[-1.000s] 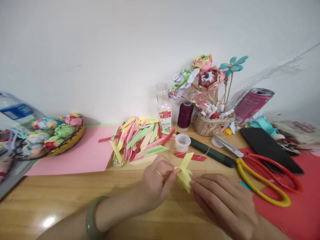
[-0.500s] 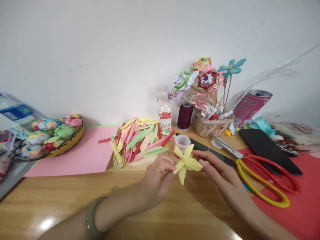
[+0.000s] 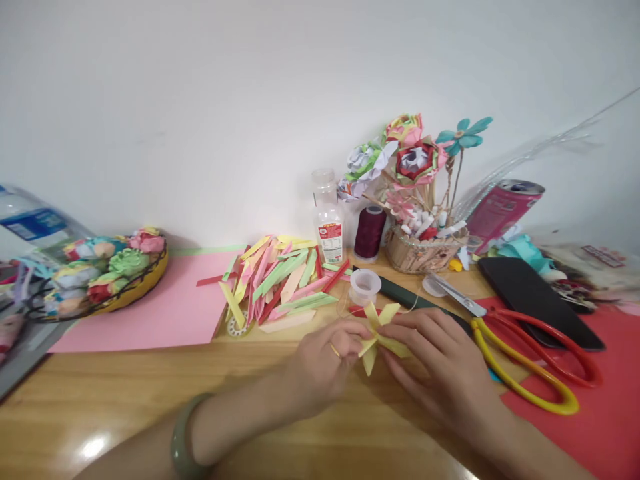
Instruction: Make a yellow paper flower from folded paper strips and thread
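A yellow folded-paper flower with several pointed petals is held just above the wooden table, between both hands. My left hand, with a ring and a green bangle at the wrist, pinches it from the left. My right hand closes on its right petals, fingers over the top and thumb below. The fingers partly cover the flower. Just behind it stands a small clear plastic cup. Left of the cup lies a pile of folded paper strips in pink, green, yellow and red.
Large scissors and a black phone lie at the right, by red paper. A glass bottle, a maroon thread spool and a basket of paper flowers stand at the back. At left, a yellow basket sits on pink paper.
My right hand has moved left and closed over the flower's right petals. The flower is slightly lower, tilted, and more covered by the fingers of both hands.
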Motion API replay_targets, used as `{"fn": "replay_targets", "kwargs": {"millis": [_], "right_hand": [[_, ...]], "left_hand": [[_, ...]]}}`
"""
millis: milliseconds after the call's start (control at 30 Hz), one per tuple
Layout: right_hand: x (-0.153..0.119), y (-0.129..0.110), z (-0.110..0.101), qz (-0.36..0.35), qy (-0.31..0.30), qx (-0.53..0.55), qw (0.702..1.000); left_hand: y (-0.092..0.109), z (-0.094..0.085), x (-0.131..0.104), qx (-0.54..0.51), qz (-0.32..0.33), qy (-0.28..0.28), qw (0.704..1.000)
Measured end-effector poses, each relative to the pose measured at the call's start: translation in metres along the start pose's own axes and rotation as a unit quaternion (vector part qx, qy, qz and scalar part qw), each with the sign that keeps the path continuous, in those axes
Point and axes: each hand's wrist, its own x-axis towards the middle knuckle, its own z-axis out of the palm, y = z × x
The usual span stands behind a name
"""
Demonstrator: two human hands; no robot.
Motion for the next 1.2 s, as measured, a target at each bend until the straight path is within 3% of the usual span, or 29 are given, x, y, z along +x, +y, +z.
{"fn": "replay_targets", "kwargs": {"millis": [433, 867, 933, 1033, 1200], "right_hand": [[-0.005, 0.001, 0.003, -0.016, 0.005, -0.058, 0.998], [0.001, -0.004, 0.005, -0.031, -0.006, -0.131, 0.991], [0.003, -0.002, 0.003, -0.012, -0.023, -0.112, 0.993], [0.005, 0.003, -0.004, 0.042, -0.028, 0.003, 0.999], [0.007, 0.015, -0.011, 0.169, 0.043, 0.131, 0.976]], "left_hand": [[0.01, 0.0, -0.002, 0.015, -0.082, -0.019, 0.996], [0.007, 0.004, -0.003, 0.016, -0.068, -0.001, 0.998], [0.004, 0.003, -0.003, 0.007, -0.066, -0.003, 0.998], [0.0, 0.003, -0.003, -0.058, -0.1, 0.017, 0.993], [-0.002, 0.002, 0.002, -0.193, -0.209, 0.015, 0.959]]}}
